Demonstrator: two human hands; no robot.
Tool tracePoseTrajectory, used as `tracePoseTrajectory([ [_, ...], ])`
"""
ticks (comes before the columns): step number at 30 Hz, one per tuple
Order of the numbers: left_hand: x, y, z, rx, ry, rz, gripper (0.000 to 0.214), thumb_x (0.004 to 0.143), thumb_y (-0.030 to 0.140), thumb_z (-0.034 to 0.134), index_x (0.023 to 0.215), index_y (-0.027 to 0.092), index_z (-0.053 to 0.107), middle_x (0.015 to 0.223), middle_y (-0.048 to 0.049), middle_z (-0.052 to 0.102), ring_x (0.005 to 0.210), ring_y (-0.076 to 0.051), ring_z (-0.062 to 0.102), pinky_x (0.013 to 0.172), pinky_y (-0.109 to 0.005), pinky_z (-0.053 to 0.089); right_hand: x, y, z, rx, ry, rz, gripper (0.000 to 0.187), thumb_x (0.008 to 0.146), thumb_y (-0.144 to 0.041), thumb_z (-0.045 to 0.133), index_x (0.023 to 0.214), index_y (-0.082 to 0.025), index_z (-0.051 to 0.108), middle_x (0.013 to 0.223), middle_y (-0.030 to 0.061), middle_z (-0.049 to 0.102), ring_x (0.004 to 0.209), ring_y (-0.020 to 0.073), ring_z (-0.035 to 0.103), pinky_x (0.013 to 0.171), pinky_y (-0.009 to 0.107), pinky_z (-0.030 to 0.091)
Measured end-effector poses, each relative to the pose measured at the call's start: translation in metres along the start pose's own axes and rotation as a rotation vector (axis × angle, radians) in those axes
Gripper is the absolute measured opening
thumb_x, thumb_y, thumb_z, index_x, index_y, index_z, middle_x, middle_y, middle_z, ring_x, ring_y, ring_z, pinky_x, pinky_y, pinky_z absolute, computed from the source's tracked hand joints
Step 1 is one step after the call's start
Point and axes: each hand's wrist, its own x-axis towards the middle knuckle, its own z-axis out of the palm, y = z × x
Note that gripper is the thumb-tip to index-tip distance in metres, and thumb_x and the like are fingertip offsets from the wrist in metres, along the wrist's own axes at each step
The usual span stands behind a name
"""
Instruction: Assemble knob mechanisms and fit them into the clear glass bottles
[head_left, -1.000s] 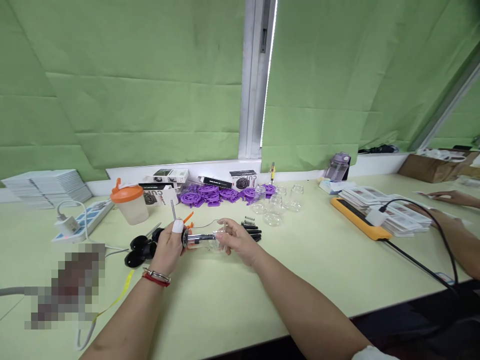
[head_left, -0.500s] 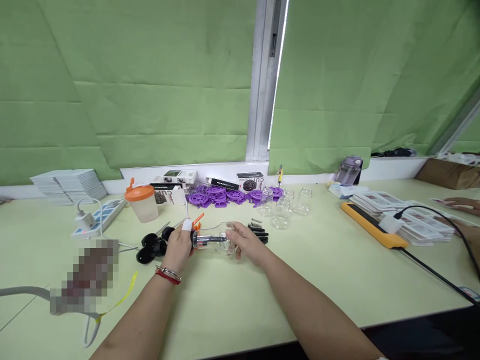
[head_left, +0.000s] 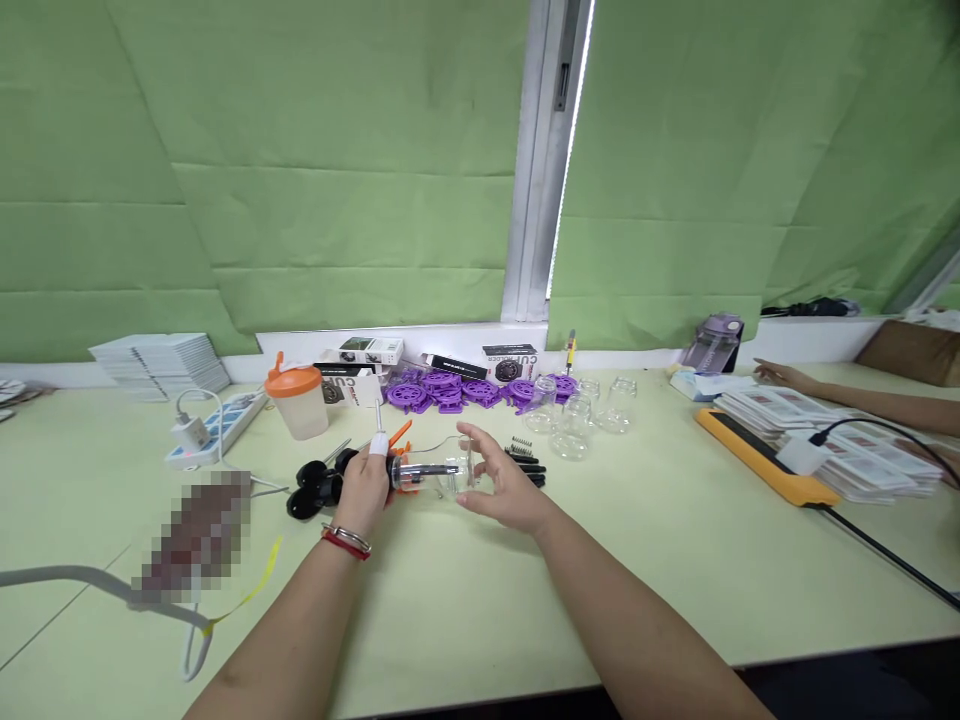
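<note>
My left hand (head_left: pixel 366 488) is closed around the black capped end of a small clear glass bottle (head_left: pixel 433 470) lying on its side just above the table; a white wrap covers one fingertip and a thin metal rod sticks up beside it. My right hand (head_left: pixel 501 482) hovers at the bottle's other end with its fingers spread apart, and I cannot tell whether they touch the glass. An orange-handled tool (head_left: pixel 399 434) lies just behind the bottle.
Black round parts (head_left: pixel 311 487) lie left of my hands, black screwdriver bits (head_left: pixel 525 462) to the right. Behind are purple plastic pieces (head_left: pixel 450 390), empty glass jars (head_left: pixel 577 410), an orange-lidded cup (head_left: pixel 298 398), a power strip (head_left: pixel 214 428). Another person's arm (head_left: pixel 855 398) reaches over card stacks (head_left: pixel 847 440) at right.
My right hand has opened its fingers and loosened from the bottle's end. The left hand keeps its grip. The view has shifted left, and the other person's hand has moved toward the back.
</note>
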Motion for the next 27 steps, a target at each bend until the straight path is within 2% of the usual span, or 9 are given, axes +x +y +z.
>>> tracePoseTrajectory([
  [3,0.001,-0.001,0.001,0.009,0.015,0.021,0.038,0.079,0.054,0.047,0.064,0.019,0.052,0.041,0.0035,0.043,0.031,-0.009,0.036,0.03,-0.02,0.025,0.001,0.005,0.002,0.132,0.007,0.257,0.064,0.082,-0.051,0.051,0.137,-0.029,0.029,0.13,0.0122,0.043,0.099,0.0205,0.057,0.068,0.029,0.049],
  [5,0.002,-0.002,0.001,0.019,0.018,0.024,0.037,0.079,0.053,0.048,0.063,0.019,0.051,0.042,0.0033,0.044,0.032,-0.009,0.036,0.03,-0.02,0.026,0.001,0.006,0.001,0.112,-0.038,0.339,0.062,0.08,-0.054,0.051,0.133,-0.027,0.035,0.12,0.0118,0.049,0.084,0.0186,0.06,0.061,0.029,0.049],
  [9,0.003,-0.001,0.0,0.004,0.044,-0.013,0.039,0.079,0.055,0.046,0.061,0.02,0.05,0.04,0.0032,0.042,0.03,-0.01,0.036,0.029,-0.022,0.024,-0.001,0.001,-0.002,-0.031,-0.032,0.033,0.077,0.063,-0.034,0.075,0.132,-0.032,0.039,0.137,0.0085,0.037,0.111,0.0215,0.048,0.083,0.032,0.046],
  [11,0.002,0.0,0.0,-0.002,0.054,-0.029,0.04,0.079,0.056,0.045,0.061,0.02,0.049,0.04,0.0029,0.042,0.03,-0.011,0.036,0.029,-0.022,0.024,-0.001,-0.001,-0.001,0.026,0.016,0.018,0.082,0.066,-0.036,0.074,0.136,-0.034,0.032,0.141,0.0086,0.031,0.118,0.0222,0.042,0.085,0.033,0.046],
  [13,0.002,0.002,0.0,0.006,0.05,-0.018,0.038,0.079,0.055,0.046,0.062,0.02,0.049,0.04,0.003,0.043,0.03,-0.011,0.036,0.029,-0.022,0.025,0.001,0.001,0.001,0.139,0.05,0.185,0.074,0.075,-0.05,0.062,0.138,-0.032,0.026,0.135,0.0123,0.037,0.107,0.0219,0.051,0.072,0.032,0.05],
  [15,0.001,0.003,0.001,0.008,0.045,-0.001,0.036,0.079,0.053,0.047,0.063,0.02,0.049,0.041,0.0035,0.043,0.03,-0.01,0.036,0.029,-0.022,0.025,0.003,0.005,0.003,0.212,0.013,0.371,0.064,0.081,-0.06,0.046,0.134,-0.026,0.03,0.117,0.0135,0.049,0.085,0.0199,0.06,0.055,0.029,0.05],
  [17,0.0,0.004,0.002,0.015,0.054,-0.01,0.035,0.078,0.052,0.047,0.064,0.02,0.049,0.041,0.004,0.043,0.03,-0.01,0.036,0.029,-0.021,0.025,0.004,0.006,0.003,0.191,-0.037,0.407,0.062,0.079,-0.06,0.049,0.128,-0.024,0.036,0.106,0.0104,0.052,0.071,0.0166,0.06,0.049,0.028,0.048],
  [21,-0.002,0.01,0.002,0.041,0.08,-0.054,0.036,0.078,0.052,0.045,0.065,0.019,0.049,0.039,0.0051,0.04,0.029,-0.01,0.035,0.029,-0.021,0.025,-0.001,-0.001,-0.001,-0.12,-0.012,0.09,0.069,0.063,-0.029,0.073,0.124,-0.03,0.04,0.12,0.0076,0.045,0.087,0.016,0.056,0.066,0.029,0.051],
  [27,-0.002,0.015,0.002,-0.011,0.106,-0.093,0.037,0.078,0.051,0.045,0.056,0.023,0.037,0.036,0.0053,0.036,0.026,-0.009,0.031,0.027,-0.023,0.02,0.0,-0.005,-0.004,-0.553,-0.042,-0.408,0.065,0.061,0.0,0.051,0.121,-0.023,0.041,0.132,0.011,0.038,0.124,0.0233,0.037,0.098,0.041,0.039],
])
